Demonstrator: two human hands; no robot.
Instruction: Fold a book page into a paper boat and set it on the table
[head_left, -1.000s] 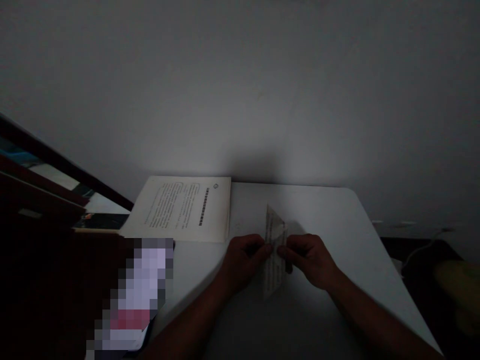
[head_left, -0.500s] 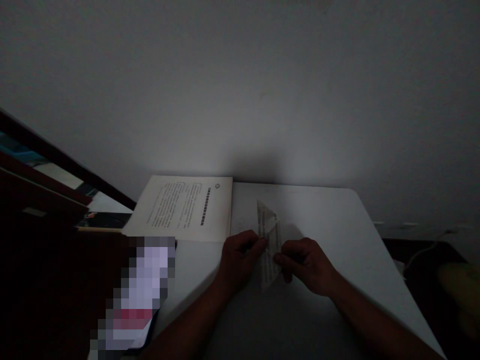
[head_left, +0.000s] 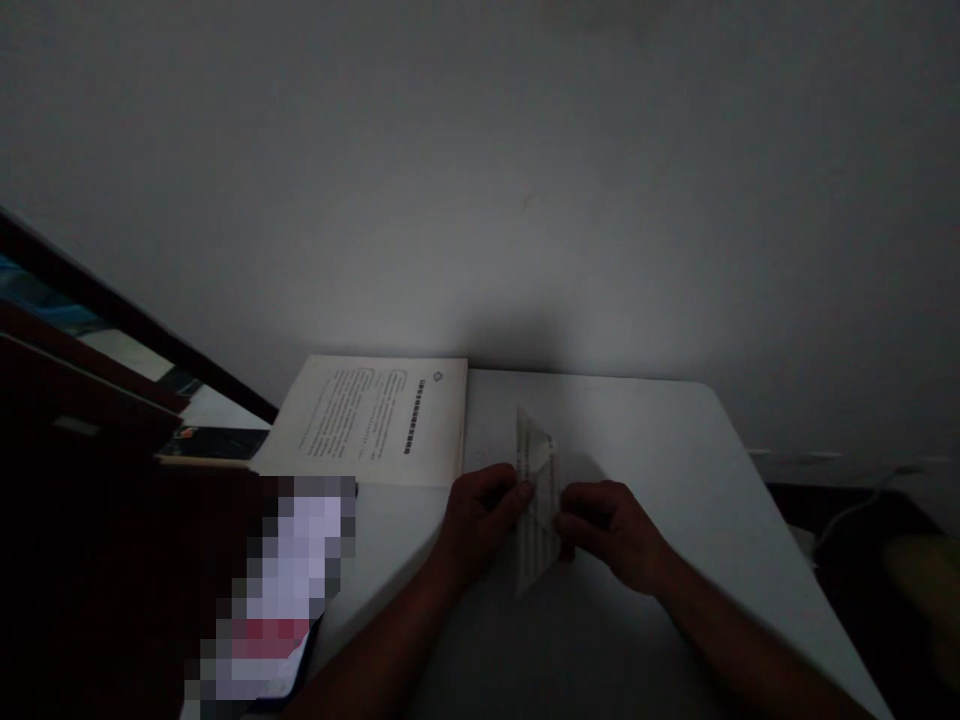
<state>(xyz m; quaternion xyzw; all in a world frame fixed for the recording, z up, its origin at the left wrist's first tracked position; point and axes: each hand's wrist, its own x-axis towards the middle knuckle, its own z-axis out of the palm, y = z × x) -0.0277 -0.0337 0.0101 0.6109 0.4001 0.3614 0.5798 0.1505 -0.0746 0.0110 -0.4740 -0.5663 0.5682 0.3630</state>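
A folded piece of printed paper (head_left: 538, 515) is held up above the white table (head_left: 637, 440), with pointed ends at top and bottom. My left hand (head_left: 484, 520) pinches its left edge between thumb and fingers. On the opposite edge, my right hand (head_left: 611, 530) grips the paper with thumb and curled fingers. The light is dim, and the fingers behind the paper are partly hidden.
Printed sheets or a booklet (head_left: 375, 420) lie at the table's back left. A phone (head_left: 292, 580), its screen pixelated, lies at the left edge. A grey wall (head_left: 495, 180) rises behind. Dark furniture (head_left: 90, 520) stands at left.
The paper has turned slightly and its lower tip reaches a little lower. My right fingers have shifted slightly along its right edge. The whole view has moved a little.
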